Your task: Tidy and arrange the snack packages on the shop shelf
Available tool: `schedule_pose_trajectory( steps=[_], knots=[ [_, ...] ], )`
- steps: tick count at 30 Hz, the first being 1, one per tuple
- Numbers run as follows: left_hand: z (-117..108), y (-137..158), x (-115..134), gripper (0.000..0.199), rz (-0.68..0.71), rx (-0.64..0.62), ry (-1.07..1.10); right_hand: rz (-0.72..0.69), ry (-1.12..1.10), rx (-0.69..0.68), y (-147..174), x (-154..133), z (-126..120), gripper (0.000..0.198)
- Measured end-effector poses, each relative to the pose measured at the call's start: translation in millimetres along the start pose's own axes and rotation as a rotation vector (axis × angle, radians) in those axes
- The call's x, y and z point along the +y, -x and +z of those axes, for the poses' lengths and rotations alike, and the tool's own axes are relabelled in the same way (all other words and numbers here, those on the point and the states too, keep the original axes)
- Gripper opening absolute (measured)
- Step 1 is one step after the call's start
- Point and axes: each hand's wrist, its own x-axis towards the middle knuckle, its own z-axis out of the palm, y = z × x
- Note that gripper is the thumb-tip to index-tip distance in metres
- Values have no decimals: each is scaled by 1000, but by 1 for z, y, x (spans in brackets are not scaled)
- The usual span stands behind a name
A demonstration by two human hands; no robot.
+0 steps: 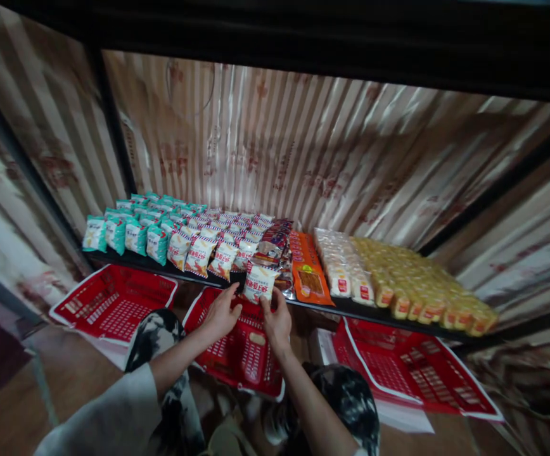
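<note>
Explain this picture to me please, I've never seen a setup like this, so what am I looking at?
There's no machine here, just a person's two bare hands. The single picture comes from a camera worn on the head, looking forward and down. The right hand holds a small snack bag; the left hand is open beside it. On the dark shelf, from left to right, are teal bags, white bags with striped tops, an orange packet, white packs and yellow packs. Red baskets sit below.
</note>
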Motion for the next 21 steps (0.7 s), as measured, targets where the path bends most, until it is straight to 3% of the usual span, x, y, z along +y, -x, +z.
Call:
schedule_pose_trajectory(
  steps=[8, 13, 21],
  knots=[
    [1, -41, -20, 49, -9, 151, -184, -152, 64, 72, -20, 12, 28, 55],
    [0, -58, -41, 52, 55, 220, -393, -160, 145, 62, -29, 14, 54, 58],
    [13, -68, -68, 45, 115, 334, -422, -207, 232, 137, -36, 15, 72, 52]
  ],
)
